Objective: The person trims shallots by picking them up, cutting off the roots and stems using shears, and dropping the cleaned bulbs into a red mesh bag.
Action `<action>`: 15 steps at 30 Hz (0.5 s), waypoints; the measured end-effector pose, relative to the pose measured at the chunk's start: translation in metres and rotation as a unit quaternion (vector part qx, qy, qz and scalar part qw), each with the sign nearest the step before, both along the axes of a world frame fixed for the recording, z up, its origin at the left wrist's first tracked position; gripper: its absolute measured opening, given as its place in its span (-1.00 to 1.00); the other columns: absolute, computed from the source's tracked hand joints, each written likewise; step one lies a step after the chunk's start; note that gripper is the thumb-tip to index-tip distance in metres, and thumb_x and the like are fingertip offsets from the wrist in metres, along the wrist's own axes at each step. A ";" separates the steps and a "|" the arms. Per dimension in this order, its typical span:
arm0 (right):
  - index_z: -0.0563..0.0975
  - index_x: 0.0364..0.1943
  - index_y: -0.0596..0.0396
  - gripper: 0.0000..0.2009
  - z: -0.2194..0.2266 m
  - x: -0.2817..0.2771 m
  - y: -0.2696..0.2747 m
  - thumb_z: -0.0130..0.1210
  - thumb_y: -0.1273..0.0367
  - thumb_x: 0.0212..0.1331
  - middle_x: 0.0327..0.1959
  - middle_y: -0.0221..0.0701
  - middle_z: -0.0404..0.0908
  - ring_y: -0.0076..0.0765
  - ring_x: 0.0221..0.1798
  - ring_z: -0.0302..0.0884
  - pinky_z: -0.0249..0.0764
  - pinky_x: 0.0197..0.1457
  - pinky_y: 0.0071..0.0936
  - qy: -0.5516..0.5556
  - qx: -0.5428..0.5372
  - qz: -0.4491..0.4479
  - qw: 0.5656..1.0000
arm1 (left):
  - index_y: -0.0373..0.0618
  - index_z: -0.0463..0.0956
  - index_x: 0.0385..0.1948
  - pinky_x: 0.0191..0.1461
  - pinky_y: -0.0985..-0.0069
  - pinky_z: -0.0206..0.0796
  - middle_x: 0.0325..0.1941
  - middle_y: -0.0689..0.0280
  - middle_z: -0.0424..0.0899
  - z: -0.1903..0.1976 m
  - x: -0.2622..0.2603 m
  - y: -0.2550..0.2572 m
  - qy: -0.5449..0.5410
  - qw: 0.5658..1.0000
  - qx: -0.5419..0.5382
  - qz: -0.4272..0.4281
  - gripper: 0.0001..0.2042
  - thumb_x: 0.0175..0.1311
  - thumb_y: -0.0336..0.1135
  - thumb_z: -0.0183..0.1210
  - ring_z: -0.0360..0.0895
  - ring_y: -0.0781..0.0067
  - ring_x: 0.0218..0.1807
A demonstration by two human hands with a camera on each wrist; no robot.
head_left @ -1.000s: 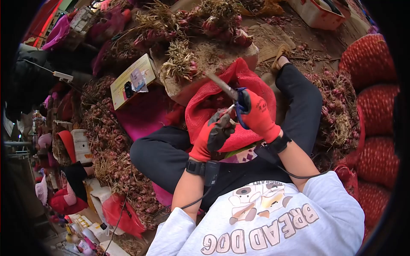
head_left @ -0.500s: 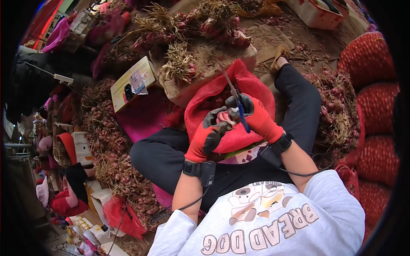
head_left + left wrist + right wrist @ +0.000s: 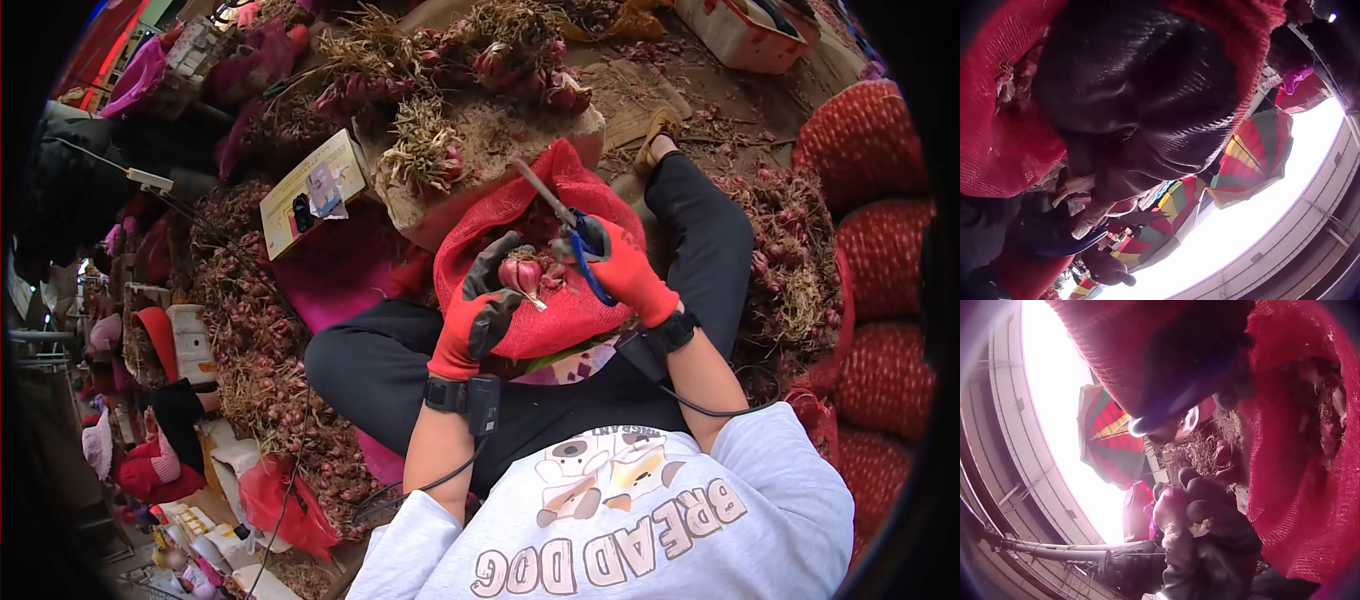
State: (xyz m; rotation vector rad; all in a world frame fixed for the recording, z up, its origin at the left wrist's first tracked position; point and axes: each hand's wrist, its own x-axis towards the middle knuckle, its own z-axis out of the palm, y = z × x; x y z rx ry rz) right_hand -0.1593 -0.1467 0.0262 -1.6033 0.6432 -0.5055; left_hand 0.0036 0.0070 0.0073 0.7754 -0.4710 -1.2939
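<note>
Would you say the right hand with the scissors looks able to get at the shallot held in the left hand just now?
Probably yes: the right hand holds the scissors right beside the shallot, which the left hand holds up with nothing between them.

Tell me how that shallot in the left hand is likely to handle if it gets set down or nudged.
The shallot looks rounded and bulb-shaped, so it would probably roll on a flat surface. Its skin appears papery and loose, so bits may flake off when rubbed. It looks small in the left hand, pinched by a few fingertips, so it is likely light, though firm enough for the scissors in the right hand.
</note>
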 end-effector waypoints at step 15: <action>0.48 -0.22 0.18 -0.81 0.018 0.014 0.014 0.20 0.48 0.08 -0.38 -0.33 0.56 -0.43 -0.27 0.55 0.44 -0.17 -0.39 -0.092 -0.054 0.145 0.984 | -0.26 0.35 0.14 -0.10 0.64 0.35 -0.06 0.34 0.53 0.010 0.002 0.008 -0.227 0.964 0.077 -0.115 -0.64 0.31 -0.40 -0.01 0.48 0.60 -0.18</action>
